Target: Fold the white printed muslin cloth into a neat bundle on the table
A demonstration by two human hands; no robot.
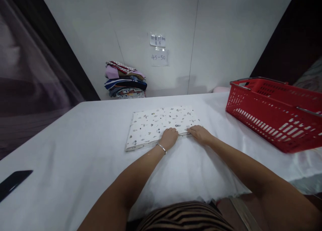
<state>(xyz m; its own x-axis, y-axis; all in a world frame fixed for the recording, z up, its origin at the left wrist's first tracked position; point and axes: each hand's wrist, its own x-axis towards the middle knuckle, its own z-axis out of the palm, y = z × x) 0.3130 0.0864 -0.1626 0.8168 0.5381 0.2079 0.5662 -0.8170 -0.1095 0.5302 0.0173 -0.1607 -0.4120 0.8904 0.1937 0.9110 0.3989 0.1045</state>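
A folded white cloth (158, 123) with a small grey and brown print lies flat in the middle of the table. My left hand (169, 137) is at its near edge, with curled fingers gripping the layers and a silver bracelet at the wrist. Just to the right, my right hand (200, 133) holds the same near edge close to the corner, its fingers pointing left over the fabric. Both thumbs are mostly hidden. The cloth's layers show along its near left edge.
White fabric covers the table (88, 150). A stack of folded cloths (125, 81) stands against the back wall, below two paper signs (158, 49). A red plastic basket (274, 113) with metal handles is at the right. A dark flat object (15, 182) lies at the left.
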